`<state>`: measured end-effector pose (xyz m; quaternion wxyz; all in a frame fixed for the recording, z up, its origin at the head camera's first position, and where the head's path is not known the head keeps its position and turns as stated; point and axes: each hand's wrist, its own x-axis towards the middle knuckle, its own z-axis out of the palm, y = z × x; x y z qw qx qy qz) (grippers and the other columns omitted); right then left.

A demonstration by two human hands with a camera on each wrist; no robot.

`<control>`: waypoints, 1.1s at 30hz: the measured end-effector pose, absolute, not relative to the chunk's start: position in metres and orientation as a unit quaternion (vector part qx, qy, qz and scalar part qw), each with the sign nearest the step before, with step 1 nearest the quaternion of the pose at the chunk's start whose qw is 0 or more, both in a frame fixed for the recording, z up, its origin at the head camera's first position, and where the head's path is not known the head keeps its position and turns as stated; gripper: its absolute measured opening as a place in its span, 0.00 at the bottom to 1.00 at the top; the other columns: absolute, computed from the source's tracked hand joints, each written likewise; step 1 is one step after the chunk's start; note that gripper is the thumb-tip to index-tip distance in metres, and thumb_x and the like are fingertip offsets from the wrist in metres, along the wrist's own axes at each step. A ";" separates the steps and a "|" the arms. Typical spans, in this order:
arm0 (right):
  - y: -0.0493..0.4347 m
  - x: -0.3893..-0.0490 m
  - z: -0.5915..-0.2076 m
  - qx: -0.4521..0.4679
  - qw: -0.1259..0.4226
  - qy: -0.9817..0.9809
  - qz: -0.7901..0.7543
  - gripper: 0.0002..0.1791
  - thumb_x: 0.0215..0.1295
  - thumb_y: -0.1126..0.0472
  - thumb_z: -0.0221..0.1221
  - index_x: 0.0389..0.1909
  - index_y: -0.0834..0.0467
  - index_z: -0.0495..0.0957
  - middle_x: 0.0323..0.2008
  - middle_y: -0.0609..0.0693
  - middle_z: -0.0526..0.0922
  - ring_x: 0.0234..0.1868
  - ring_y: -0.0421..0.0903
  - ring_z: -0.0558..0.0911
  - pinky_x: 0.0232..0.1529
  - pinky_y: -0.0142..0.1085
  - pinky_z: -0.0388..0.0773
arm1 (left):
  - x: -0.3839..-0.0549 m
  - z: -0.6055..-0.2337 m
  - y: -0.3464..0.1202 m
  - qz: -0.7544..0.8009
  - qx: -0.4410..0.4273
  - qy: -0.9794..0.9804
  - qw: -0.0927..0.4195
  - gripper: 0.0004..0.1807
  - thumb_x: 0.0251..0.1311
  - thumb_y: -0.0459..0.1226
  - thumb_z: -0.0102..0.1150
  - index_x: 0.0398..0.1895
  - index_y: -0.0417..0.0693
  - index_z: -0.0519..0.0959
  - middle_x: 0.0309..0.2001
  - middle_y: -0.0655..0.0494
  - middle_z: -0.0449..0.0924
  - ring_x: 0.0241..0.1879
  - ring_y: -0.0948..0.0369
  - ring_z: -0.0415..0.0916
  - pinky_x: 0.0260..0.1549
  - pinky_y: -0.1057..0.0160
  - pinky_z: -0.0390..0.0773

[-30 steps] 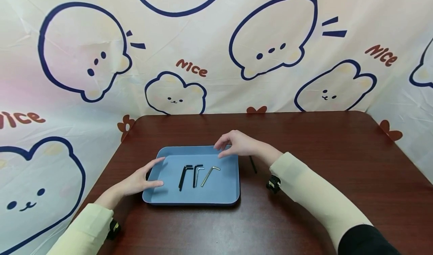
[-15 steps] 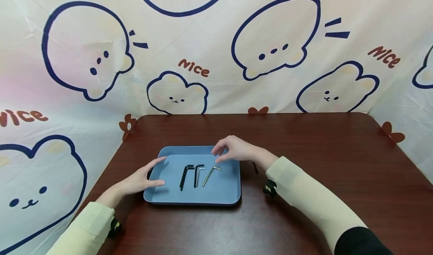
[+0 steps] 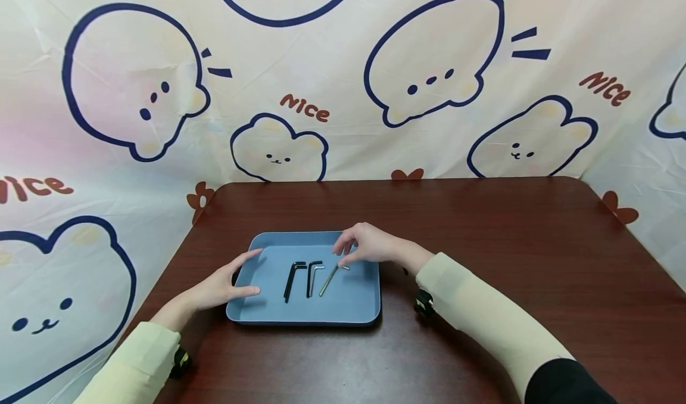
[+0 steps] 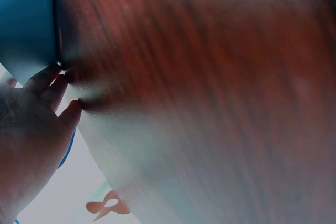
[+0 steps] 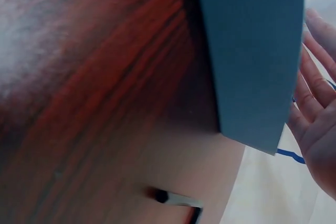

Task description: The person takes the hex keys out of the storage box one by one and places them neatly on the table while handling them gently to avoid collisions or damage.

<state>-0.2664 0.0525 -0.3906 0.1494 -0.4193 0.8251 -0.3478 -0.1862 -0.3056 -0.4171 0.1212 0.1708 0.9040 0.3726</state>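
Observation:
A blue tray carries several hex keys in a row: black ones at the left, a silver one, then a gold-toned hex key rightmost. Over the tray's back right part, my right hand reaches in with bent fingers; its thumb tip overlaps the bend of the gold-toned key, a gap showing between thumb and index finger. My left hand rests spread against the tray's left side, thumb over the rim. The right wrist view shows tray wall and right palm, but the row of keys is hidden there.
On the brown table, right of the tray, lies another black hex key, mostly covered by the right wrist in the head view. A printed cloth hangs behind the table and along its sides.
My right hand has come down and slightly left, from above the tray's back edge to the gold-toned hex key. The left hand and tray stay in place.

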 end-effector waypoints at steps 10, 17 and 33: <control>0.050 -0.263 -0.401 -0.418 0.149 0.842 -0.306 0.13 0.57 0.63 0.70 0.44 0.59 0.85 0.38 0.46 0.85 0.36 0.36 0.80 0.41 0.28 0.77 | -0.186 -0.417 -0.305 0.372 0.166 0.905 0.124 0.46 0.57 0.43 0.69 0.74 0.44 0.53 0.71 0.32 0.50 0.68 0.34 0.49 0.59 0.29 0.52; 0.047 -0.262 -0.408 -0.401 0.142 0.861 -0.279 0.11 0.56 0.61 0.71 0.41 0.55 0.86 0.33 0.41 0.83 0.34 0.35 0.79 0.38 0.28 0.77 | -0.185 -0.417 -0.305 0.365 0.168 0.908 0.121 0.46 0.58 0.43 0.68 0.74 0.43 0.54 0.72 0.33 0.50 0.68 0.34 0.48 0.60 0.29 0.51; 0.036 -0.260 -0.416 -0.358 0.076 0.913 -0.180 0.04 0.55 0.53 0.72 0.32 0.44 0.89 0.30 0.35 0.83 0.36 0.35 0.76 0.41 0.35 0.74 | -0.185 -0.417 -0.304 0.369 0.167 0.906 0.123 0.46 0.57 0.42 0.68 0.74 0.44 0.54 0.72 0.33 0.50 0.68 0.34 0.48 0.59 0.28 0.52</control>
